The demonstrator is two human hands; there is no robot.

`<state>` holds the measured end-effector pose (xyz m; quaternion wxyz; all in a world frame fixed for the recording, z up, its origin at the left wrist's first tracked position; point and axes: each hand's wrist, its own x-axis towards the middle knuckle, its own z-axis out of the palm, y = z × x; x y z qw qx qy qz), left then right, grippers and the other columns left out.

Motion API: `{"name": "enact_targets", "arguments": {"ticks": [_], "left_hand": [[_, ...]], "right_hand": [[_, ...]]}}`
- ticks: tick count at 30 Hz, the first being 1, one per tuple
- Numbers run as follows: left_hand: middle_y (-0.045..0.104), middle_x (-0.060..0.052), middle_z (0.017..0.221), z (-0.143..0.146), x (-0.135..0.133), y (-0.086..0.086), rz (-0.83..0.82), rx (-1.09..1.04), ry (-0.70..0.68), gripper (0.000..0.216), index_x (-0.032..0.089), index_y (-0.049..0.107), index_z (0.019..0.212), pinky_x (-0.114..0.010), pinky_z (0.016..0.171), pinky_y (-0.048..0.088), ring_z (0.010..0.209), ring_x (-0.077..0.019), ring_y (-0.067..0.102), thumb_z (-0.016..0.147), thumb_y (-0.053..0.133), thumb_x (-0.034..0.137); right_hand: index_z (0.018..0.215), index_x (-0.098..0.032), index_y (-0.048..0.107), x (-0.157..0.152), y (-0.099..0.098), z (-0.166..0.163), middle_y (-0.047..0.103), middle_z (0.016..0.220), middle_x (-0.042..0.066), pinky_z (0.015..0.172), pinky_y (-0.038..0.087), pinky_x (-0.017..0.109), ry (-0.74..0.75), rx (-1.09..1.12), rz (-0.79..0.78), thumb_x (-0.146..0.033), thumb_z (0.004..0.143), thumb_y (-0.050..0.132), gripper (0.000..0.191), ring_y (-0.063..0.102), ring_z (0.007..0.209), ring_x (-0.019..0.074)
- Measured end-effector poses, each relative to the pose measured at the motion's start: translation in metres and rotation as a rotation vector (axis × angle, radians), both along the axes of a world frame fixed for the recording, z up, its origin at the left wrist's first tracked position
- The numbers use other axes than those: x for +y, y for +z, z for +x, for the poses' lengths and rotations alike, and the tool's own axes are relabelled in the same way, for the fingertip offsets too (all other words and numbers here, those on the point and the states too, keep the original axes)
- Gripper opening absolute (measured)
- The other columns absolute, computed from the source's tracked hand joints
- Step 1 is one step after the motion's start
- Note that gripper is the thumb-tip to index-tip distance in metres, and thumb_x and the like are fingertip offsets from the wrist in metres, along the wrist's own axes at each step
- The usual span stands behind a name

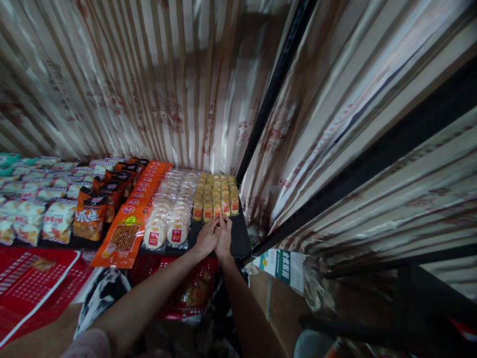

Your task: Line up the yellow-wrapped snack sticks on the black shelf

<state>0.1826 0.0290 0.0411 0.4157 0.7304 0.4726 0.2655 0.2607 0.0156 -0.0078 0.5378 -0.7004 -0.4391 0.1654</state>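
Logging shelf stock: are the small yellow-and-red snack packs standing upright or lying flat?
Upright: the small yellow-and-red snack packs stand in rows, front labels facing out, both hands at the front row.

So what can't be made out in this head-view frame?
- Whether the left hand and right hand grip anything: the fingers overlap at the yellow snack packs, hiding what lies between them.
- Print on the yellow snack packs: too small.
- Contents of the red basket: cut by the left edge, dim.
- Bottom right corner: dark and blurred.

Fingers (219, 221) of both hands overlapping — anything between them hidden; small yellow packets' (216, 194) print unreadable.
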Motion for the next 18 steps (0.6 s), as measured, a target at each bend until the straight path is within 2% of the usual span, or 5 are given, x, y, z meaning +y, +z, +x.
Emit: {"name": "enact_targets", "arguments": {"ticks": [3, 7, 11, 15, 18], "left_hand": [[0.05, -0.008, 0.132, -0.001, -0.002, 0.003, 0.035, 0.026, 0.011, 0.043, 0.015, 0.056, 0.12, -0.034, 0.11, 0.027, 0.124, -0.0174, 0.042, 0.079, 0.042, 0.013], [0.051, -0.005, 0.131, -0.001, 0.0, 0.002, -0.01, 0.011, 0.019, 0.043, 0.018, 0.056, 0.119, -0.035, 0.109, 0.028, 0.124, -0.0171, 0.042, 0.078, 0.043, 0.013], [0.051, -0.008, 0.131, -0.002, -0.001, -0.002, -0.002, 0.018, 0.007, 0.041, 0.015, 0.056, 0.118, -0.033, 0.109, 0.027, 0.124, -0.0171, 0.042, 0.08, 0.041, 0.013], [0.056, -0.006, 0.124, -0.007, -0.007, -0.003, 0.058, -0.017, 0.008, 0.034, 0.018, 0.061, 0.109, -0.032, 0.105, 0.032, 0.117, -0.0163, 0.048, 0.082, 0.041, 0.016], [0.059, -0.006, 0.118, -0.012, -0.013, -0.001, 0.061, -0.031, 0.023, 0.032, 0.019, 0.061, 0.108, -0.031, 0.101, 0.037, 0.111, -0.0163, 0.052, 0.084, 0.039, 0.019]], "right_hand": [[0.12, -0.022, 0.051, -0.002, -0.003, 0.001, 0.048, 0.109, 0.006, 0.076, 0.046, 0.026, -0.004, -0.086, -0.023, -0.03, 0.084, 0.039, 0.039, 0.057, 0.087, 0.015], [0.121, -0.026, 0.052, -0.003, -0.006, 0.001, 0.047, 0.102, 0.004, 0.076, 0.047, 0.026, 0.008, -0.179, -0.048, -0.021, 0.082, 0.038, 0.042, 0.055, 0.083, 0.0142], [0.123, -0.023, 0.051, -0.004, -0.001, 0.0, 0.046, 0.099, 0.006, 0.078, 0.047, 0.028, 0.028, -0.209, -0.078, -0.015, 0.079, 0.037, 0.047, 0.055, 0.084, 0.0154], [0.128, -0.024, 0.045, -0.006, 0.004, -0.001, 0.045, 0.101, 0.006, 0.08, 0.046, 0.027, 0.026, -0.219, -0.032, -0.008, 0.074, 0.038, 0.057, 0.054, 0.088, 0.0148], [0.126, -0.024, 0.047, -0.008, 0.005, -0.002, 0.046, 0.103, 0.006, 0.08, 0.047, 0.029, 0.023, -0.241, -0.009, -0.007, 0.073, 0.038, 0.056, 0.054, 0.089, 0.0151]]}}
